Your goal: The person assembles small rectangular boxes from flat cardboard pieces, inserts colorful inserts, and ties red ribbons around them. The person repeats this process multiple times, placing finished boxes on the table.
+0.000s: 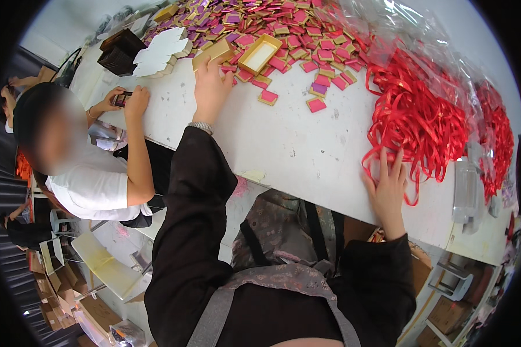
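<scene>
My left hand (pixel 210 87) reaches far across the white table (pixel 295 144) and grips a flat gold box lid (pixel 213 53). Just right of it lies an open gold box tray (pixel 260 53) with a white inside. My right hand (pixel 387 188) rests flat near the table's front edge, fingers spread, touching the lower strands of a heap of red ribbon (pixel 417 115). A wristwatch sits on my left wrist.
Several small pink, purple and gold squares (pixel 295 29) cover the far table. A stack of white card pieces (pixel 159 55) and dark boxes (pixel 118 51) stand at the far left. Clear plastic wrap (pixel 422 34) lies over the ribbon. A seated person in white (pixel 92 179) holds a phone (pixel 121 99).
</scene>
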`<state>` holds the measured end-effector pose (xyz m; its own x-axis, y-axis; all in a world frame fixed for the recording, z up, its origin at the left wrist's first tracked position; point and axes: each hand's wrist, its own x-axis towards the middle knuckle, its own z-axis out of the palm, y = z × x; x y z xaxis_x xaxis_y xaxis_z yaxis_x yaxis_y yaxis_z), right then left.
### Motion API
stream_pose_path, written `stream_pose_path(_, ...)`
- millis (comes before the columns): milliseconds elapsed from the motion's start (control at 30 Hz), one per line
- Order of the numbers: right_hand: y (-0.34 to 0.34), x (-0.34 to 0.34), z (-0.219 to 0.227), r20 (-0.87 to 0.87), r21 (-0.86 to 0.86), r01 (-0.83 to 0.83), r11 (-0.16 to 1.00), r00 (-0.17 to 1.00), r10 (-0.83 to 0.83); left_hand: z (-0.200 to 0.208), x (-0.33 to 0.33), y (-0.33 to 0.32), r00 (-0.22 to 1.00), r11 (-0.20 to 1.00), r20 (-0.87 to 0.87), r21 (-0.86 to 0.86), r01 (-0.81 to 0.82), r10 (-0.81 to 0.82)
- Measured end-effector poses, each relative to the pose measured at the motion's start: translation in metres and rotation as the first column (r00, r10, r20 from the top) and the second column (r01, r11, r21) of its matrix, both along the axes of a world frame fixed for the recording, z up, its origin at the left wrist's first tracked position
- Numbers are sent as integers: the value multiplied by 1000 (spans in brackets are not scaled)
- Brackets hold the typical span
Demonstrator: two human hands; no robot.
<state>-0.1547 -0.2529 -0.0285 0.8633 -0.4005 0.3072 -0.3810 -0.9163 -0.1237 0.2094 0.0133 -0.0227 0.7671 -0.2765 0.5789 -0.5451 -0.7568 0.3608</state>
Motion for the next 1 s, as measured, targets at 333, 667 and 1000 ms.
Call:
stream_pose_path(333, -156, 147, 91, 298, 15, 269, 963, 918, -261, 2, 144, 54, 801, 833, 484, 229, -504, 352)
stream_pose_path(667, -29, 49, 83, 191, 75, -262, 962, 951, 244, 70, 52, 76, 864, 838, 332, 275, -472, 378)
stream_pose_path(1000, 32, -1, 26, 68, 995, -55, 77, 983, -171, 9, -242, -1, 683, 697, 146, 211, 685, -716)
